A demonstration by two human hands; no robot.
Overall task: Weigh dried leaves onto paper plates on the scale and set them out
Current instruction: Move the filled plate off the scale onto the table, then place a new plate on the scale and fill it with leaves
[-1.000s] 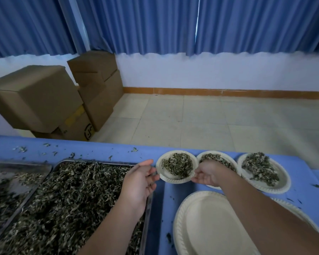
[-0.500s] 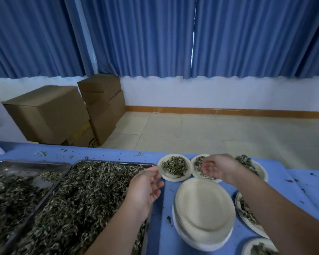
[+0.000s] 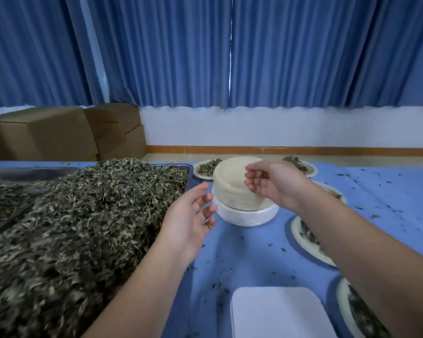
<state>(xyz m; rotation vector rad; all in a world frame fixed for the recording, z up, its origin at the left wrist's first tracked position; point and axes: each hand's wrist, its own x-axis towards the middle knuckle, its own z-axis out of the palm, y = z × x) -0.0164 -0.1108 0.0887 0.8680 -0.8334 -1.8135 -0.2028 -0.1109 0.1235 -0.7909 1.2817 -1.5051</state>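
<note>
Left hand (image 3: 191, 215): open, fingers loose, empty, above the desk (image 3: 381, 191) between the tray's (image 3: 187, 178) right edge and the plate stack (image 3: 232, 191).
Right hand (image 3: 271, 184): open, empty, in front of the stack's top.
Dried leaves (image 3: 83, 215): heaped in the tray, desk's left half.
Filled plates (image 3: 299, 236): along the far and right edges.
Scale (image 3: 279, 313): near edge.
Open room: blue strip between stack and scale.
</note>
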